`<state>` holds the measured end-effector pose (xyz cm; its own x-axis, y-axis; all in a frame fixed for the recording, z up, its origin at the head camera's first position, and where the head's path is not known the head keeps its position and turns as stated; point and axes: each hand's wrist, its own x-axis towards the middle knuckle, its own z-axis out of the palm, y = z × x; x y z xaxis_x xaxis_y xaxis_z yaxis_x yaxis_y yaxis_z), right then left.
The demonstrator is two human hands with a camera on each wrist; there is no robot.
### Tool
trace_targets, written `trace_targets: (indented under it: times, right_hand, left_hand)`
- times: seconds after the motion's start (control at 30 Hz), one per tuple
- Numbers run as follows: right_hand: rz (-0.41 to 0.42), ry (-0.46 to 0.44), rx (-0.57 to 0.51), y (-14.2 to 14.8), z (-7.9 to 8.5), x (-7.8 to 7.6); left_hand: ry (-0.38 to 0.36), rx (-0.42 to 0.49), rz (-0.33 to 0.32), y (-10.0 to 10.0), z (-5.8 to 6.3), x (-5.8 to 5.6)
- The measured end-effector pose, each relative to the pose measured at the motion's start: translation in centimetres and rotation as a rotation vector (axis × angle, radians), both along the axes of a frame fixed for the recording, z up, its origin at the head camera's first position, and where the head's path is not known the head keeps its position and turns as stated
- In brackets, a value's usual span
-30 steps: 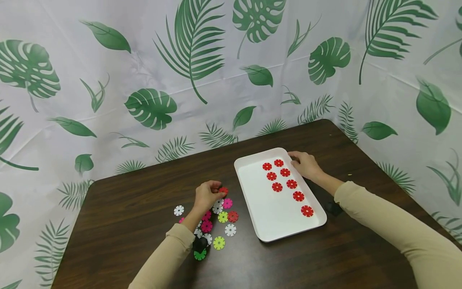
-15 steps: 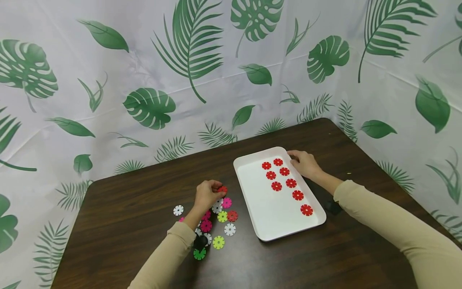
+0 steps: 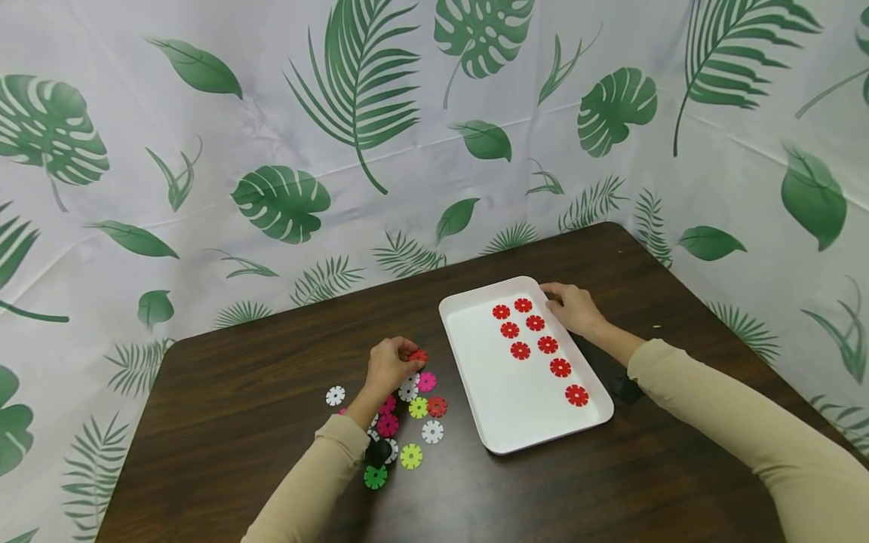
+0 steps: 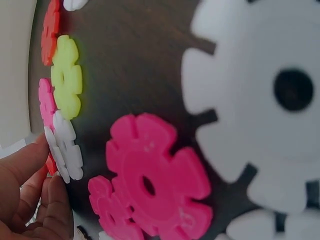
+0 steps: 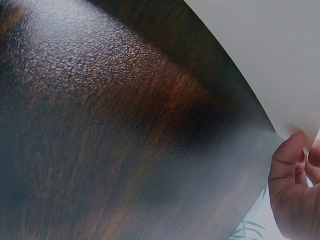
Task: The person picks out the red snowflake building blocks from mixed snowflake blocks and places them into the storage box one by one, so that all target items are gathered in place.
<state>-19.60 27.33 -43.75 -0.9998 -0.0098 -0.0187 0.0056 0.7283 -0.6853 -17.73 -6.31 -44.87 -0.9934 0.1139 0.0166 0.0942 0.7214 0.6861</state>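
Note:
In the head view my left hand (image 3: 388, 368) pinches a red notched disc (image 3: 419, 355) at the far end of a loose group of discs. Nearest to that hand in the left wrist view are a white disc (image 4: 70, 147), a pink disc (image 4: 46, 102) and a yellow disc (image 4: 66, 77); the fingers mostly hide the red one. My right hand (image 3: 575, 309) grips the right rim of a white tray (image 3: 468, 377), its thumb (image 5: 289, 155) against the outer wall. Several red discs (image 3: 548, 345) lie flat in the tray, in two rows.
Discs in white (image 3: 432, 431), yellow (image 3: 410, 455), green (image 3: 375, 477), magenta (image 3: 388, 425) and red (image 3: 437, 406) lie on the dark wooden table (image 3: 258, 377), partly under the left forearm. A leaf-patterned cloth (image 3: 407, 151) hangs behind the table.
Almost nothing differs. The left hand stays on the red disc and the right hand on the tray rim; the whole head view has shifted very slightly.

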Motion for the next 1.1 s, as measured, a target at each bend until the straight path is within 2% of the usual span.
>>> trace_targets:
  times: [0.33,0.9,1.1]
  right_hand:
    - [0.002,-0.001,-0.001,-0.05,0.15,0.16]
    - [0.008,-0.001,0.0,-0.16,0.35,0.22]
    - [0.013,0.001,-0.006,-0.11,0.27,0.26]
  left_hand:
    - [0.037,0.029,0.001,0.08,-0.27,0.28]
    - [0.054,0.083,0.018,0.24,-0.44,0.41]
    - [0.04,0.101,0.036,0.33,-0.36,0.56]
